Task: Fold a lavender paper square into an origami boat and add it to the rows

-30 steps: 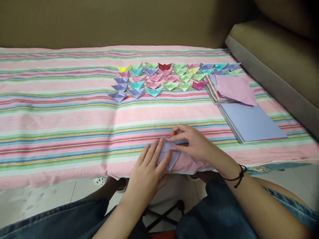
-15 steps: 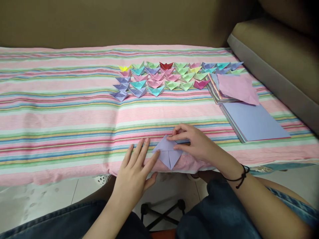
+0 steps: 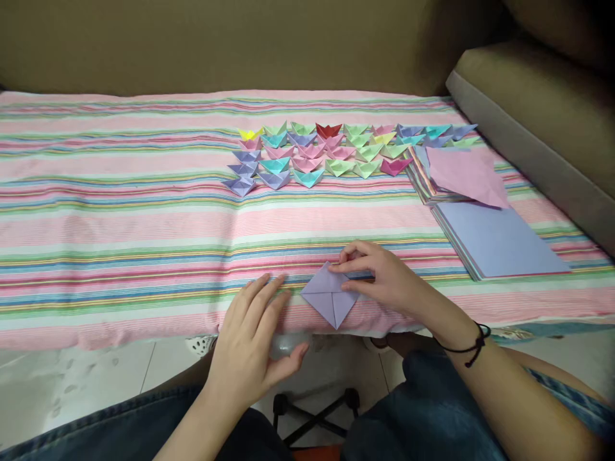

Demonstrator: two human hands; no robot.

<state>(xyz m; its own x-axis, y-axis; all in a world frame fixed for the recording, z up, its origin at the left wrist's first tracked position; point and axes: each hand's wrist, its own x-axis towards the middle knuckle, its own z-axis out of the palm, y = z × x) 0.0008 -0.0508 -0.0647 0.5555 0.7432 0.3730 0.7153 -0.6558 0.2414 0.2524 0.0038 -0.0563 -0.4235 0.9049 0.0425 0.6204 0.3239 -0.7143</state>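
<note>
A lilac origami paper [image 3: 319, 292], folded into a small diamond, lies flat near the front edge of the striped cloth. Crease lines cross its middle and run down to its lower corner. My right hand [image 3: 379, 272] holds it by the upper right side, index fingertip near the top corner and thumb lower on the right edge. To the left of the paper, my left hand [image 3: 252, 333] is open and holds nothing. Its fingers are spread over the cloth, and its thumb sticks out toward the paper without touching it.
Rows of folded paper boats [image 3: 307, 165] in many colours stand farther back. On the right lie a stack of lilac-topped square paper [image 3: 504, 240] and another stack with a pink sheet [image 3: 466, 176] on top. A brown cushion [image 3: 538, 115] borders the striped cloth [image 3: 120, 224].
My left hand has come off the folded paper and drawn back to the left. My right hand stays on the paper. The whole view has shifted slightly.
</note>
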